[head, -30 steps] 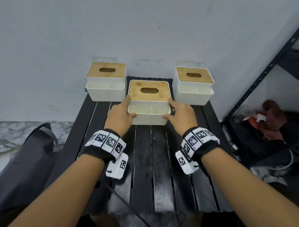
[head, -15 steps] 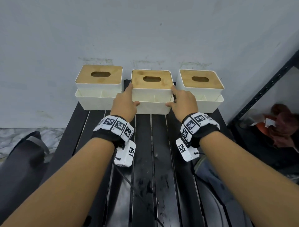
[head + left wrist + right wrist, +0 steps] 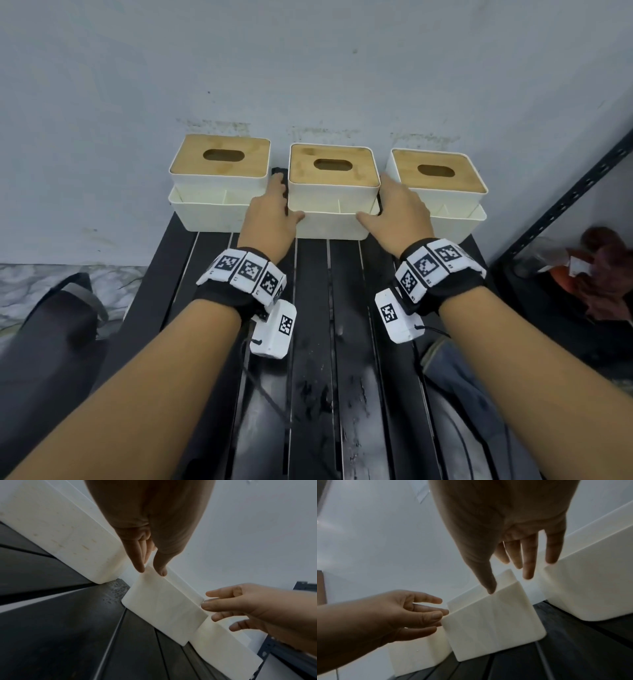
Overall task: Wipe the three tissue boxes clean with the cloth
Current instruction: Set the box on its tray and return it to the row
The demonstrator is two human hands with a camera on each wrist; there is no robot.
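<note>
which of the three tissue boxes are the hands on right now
The middle tissue box: the left hand and right hand flank it, fingers straight along its sides. The left tissue box and right tissue box stand untouched beside it.

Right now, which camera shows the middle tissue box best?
The head view: the middle tissue box shows whole, wooden lid, slot and front tray, between both hands. The left wrist and right wrist views show only its white front wall from low down, lid hidden.

Since a second ago you push the middle tissue box (image 3: 334, 192) away from you to the wall, in line between its two neighbours; your left hand (image 3: 270, 216) and right hand (image 3: 399, 214) now loosen, fingers straightening beside its sides
</note>
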